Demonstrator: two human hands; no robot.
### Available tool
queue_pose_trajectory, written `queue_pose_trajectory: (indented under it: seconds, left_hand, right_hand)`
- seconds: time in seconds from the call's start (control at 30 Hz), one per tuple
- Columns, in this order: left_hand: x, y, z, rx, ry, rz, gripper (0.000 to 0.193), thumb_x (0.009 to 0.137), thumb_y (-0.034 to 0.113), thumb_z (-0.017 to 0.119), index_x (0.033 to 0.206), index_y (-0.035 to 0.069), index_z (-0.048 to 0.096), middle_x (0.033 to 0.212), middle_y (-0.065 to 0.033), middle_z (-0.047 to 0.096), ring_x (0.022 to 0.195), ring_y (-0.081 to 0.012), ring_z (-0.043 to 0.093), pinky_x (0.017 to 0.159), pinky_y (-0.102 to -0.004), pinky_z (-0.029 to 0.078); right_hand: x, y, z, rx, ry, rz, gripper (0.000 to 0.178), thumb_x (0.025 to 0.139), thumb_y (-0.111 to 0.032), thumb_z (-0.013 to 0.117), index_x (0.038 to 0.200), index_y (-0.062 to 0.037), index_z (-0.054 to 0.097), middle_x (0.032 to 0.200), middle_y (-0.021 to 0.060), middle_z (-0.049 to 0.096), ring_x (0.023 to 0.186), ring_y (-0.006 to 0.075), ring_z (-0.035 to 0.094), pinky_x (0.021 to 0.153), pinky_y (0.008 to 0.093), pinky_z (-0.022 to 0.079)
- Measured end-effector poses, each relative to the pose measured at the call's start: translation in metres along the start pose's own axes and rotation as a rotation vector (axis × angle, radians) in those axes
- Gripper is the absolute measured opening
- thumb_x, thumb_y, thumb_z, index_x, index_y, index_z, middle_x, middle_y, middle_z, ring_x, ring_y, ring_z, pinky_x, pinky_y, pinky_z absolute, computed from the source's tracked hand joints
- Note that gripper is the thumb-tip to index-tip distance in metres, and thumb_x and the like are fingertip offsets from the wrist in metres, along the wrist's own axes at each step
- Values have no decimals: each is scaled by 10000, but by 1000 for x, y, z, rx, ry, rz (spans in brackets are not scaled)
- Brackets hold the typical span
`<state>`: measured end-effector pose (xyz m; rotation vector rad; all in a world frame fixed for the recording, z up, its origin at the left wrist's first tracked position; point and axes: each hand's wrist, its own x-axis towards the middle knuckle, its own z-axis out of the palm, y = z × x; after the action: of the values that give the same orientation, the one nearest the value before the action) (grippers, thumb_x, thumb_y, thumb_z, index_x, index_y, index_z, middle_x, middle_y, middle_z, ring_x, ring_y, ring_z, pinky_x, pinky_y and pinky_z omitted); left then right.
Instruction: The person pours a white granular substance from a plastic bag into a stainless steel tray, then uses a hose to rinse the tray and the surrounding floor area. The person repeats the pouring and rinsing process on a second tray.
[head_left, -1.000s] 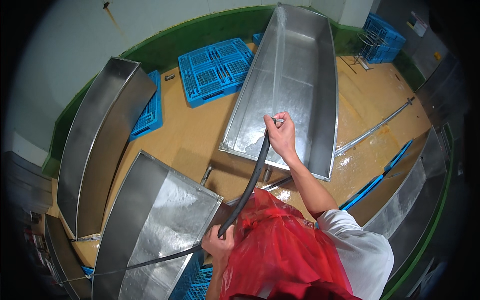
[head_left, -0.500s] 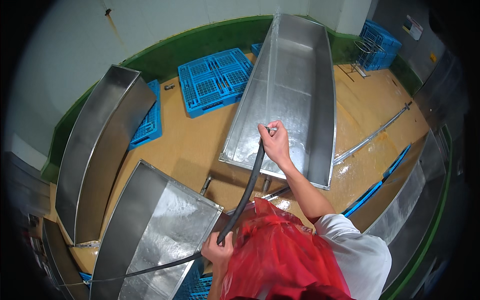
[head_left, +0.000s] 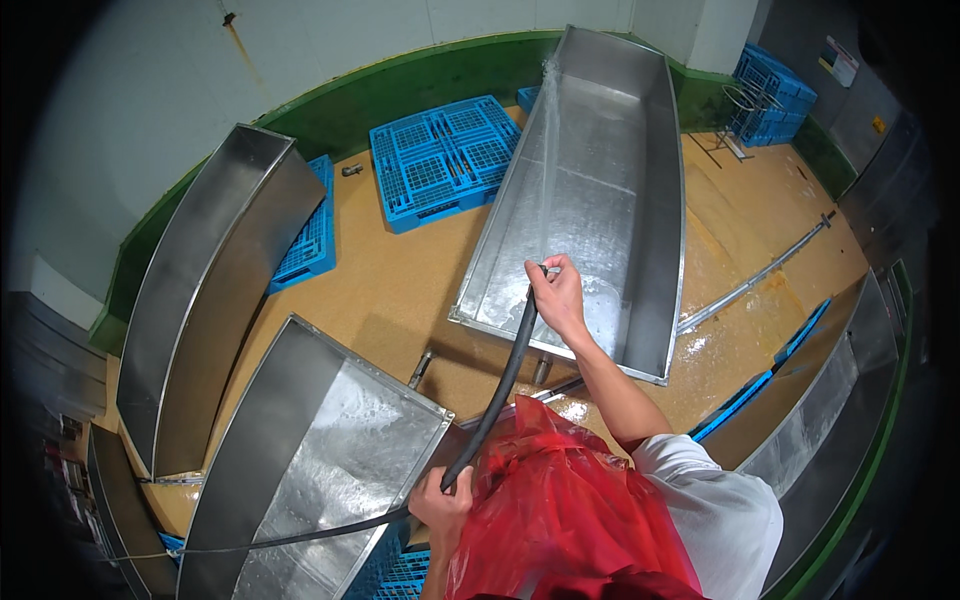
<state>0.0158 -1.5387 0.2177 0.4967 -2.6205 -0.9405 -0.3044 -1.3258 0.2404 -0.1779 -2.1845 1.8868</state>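
A black hose (head_left: 506, 385) runs in from the lower left and bends up in front of me. My right hand (head_left: 557, 296) pinches its tip above the near end of a long stainless steel trough (head_left: 590, 180). From the tip a jet of water (head_left: 549, 170) shoots along the trough's left side toward its far end. Lower down, my left hand (head_left: 441, 500) is wrapped round the hose next to my red plastic apron (head_left: 560, 500). Wet sheen covers the trough's floor near my right hand.
Another steel trough (head_left: 335, 450) stands at the near left, with one more (head_left: 215, 290) tilted beyond it. Blue plastic pallets (head_left: 440, 160) lie by the green-based wall. A metal pole (head_left: 755, 276) lies on the wet floor at right, and stacked blue crates (head_left: 778, 98) stand far right.
The water jet now falls further inside the trough instead of along its left edge. Both hands keep their hold on the hose. The whole view has shifted slightly.
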Motion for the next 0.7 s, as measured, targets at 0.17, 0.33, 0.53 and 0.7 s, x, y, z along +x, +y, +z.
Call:
queue_pose_trajectory:
  seconds: [0.17, 0.33, 0.53, 0.7]
  left_hand:
    - [5, 0, 4, -32, 36, 58, 297, 789, 283, 870, 720, 103, 645, 567, -58, 546, 502, -307, 560, 519, -420, 414]
    - [5, -6, 9, -34, 63, 113, 295, 773, 281, 883, 740, 125, 635, 576, -25, 519, 503, -298, 531, 535, -436, 393]
    - [6, -10, 8, -32, 40, 128, 304, 772, 286, 886, 751, 121, 631, 574, -16, 498, 504, -297, 523, 544, -438, 393]
    - [8, -10, 8, -62, 41, 148, 301, 779, 283, 881, 752, 117, 632, 572, -15, 485, 503, -293, 511, 543, -435, 377]
  right_hand:
    - [-1, -12, -13, 90, 37, -46, 326, 964, -267, 734, 994, -27, 516, 567, -2, 542, 502, 61, 456, 466, 303, 329]
    - [-10, -37, -21, 164, 39, -81, 297, 984, -213, 721, 1018, -30, 489, 574, -1, 547, 509, 50, 456, 463, 286, 330]
    - [-12, -38, -26, 190, 49, -118, 292, 998, -203, 715, 1025, -34, 478, 580, 3, 559, 513, 47, 467, 463, 276, 333]
    - [-15, -36, -29, 190, 69, -111, 300, 1003, -214, 716, 1031, -37, 475, 591, 19, 583, 522, 48, 491, 469, 271, 349]
